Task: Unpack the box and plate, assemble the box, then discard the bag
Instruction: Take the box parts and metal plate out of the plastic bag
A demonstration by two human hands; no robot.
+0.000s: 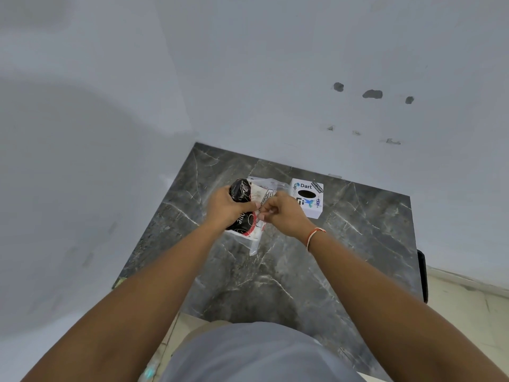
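A clear plastic bag (254,244) lies on the dark marble table (289,271) with a flat printed pack in black, red and white (242,193) inside it. My left hand (225,206) grips the pack through the bag from the left side. To its right, my right hand (281,213) pinches the bag's edge with closed fingers. Both hands meet over the middle of the bag. Which part inside is the box and which the plate, I cannot tell.
A white cube box (307,198) with stickers and a dark oval hole on top stands just right of my hands. Grey walls close the table's far and left sides. A light tiled floor (468,312) shows to the right.
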